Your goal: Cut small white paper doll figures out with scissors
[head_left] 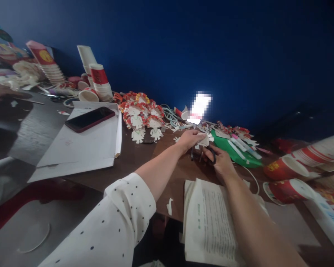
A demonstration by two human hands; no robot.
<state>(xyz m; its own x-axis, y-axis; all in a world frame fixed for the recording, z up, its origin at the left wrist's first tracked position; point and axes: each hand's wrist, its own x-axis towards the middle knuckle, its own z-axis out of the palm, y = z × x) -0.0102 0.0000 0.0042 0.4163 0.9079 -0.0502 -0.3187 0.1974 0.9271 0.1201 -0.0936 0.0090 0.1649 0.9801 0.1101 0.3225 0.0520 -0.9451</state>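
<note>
My left hand (189,140) is closed on a small white paper cutout (203,140), pinching it from the left. My right hand (220,160) has its fingers through the dark handles of a pair of scissors (212,155), just below and to the right of the cutout. The blades are partly hidden, so I cannot tell how far apart they are. Left of my hands sits a cluster of paper dolls (141,116) with white bodies and red patterned trim. Below my right hand lies an open book (210,222) at the table's front edge.
A dark phone (90,119) rests on a white board (78,148) at left. Paper cups (100,81) are stacked behind it. Right of my hands are markers (243,146) on a green piece (221,144), and red cups (288,167). A lit screen (199,107) stands behind. Another person's hand (0,91) shows far left.
</note>
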